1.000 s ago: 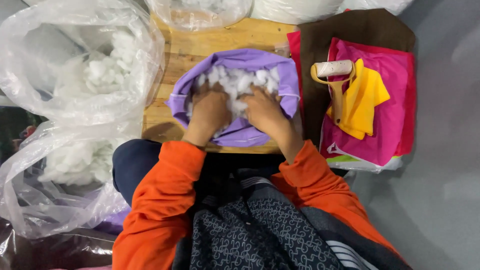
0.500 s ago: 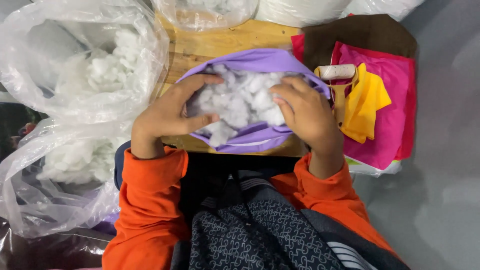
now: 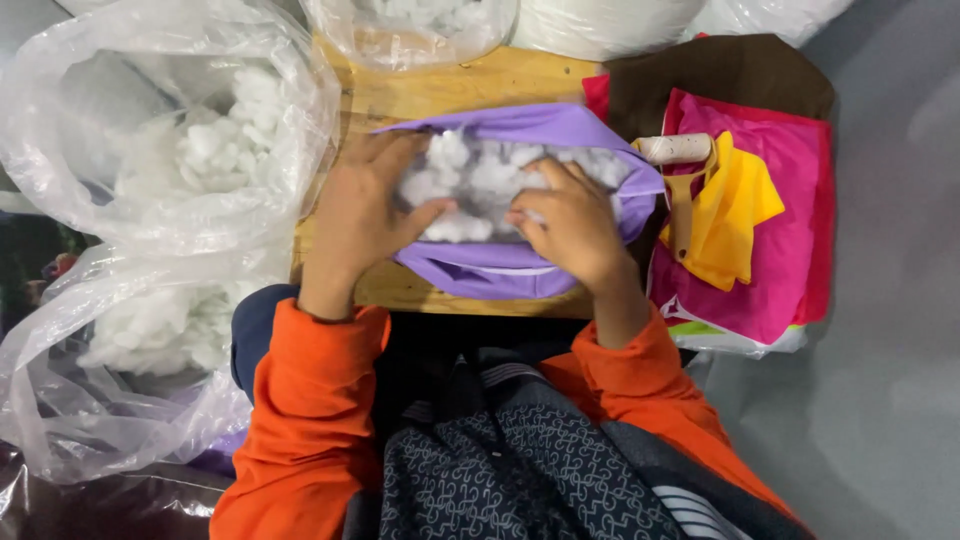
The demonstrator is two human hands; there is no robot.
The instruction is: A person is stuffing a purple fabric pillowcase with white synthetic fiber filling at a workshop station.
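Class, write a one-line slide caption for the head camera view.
Left hand and right hand press white stuffing into a purple fabric cover on a wooden board.

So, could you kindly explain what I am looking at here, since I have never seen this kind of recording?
The camera sits on a person's head and looks down, so the orange sleeves are their own arms. The left hand and right hand press on white stuffing inside a purple fabric cover, which rests on a wooden board. To the left, clear plastic bags hold more stuffing. To the right lie pink cloth, yellow cloth and a lint roller.
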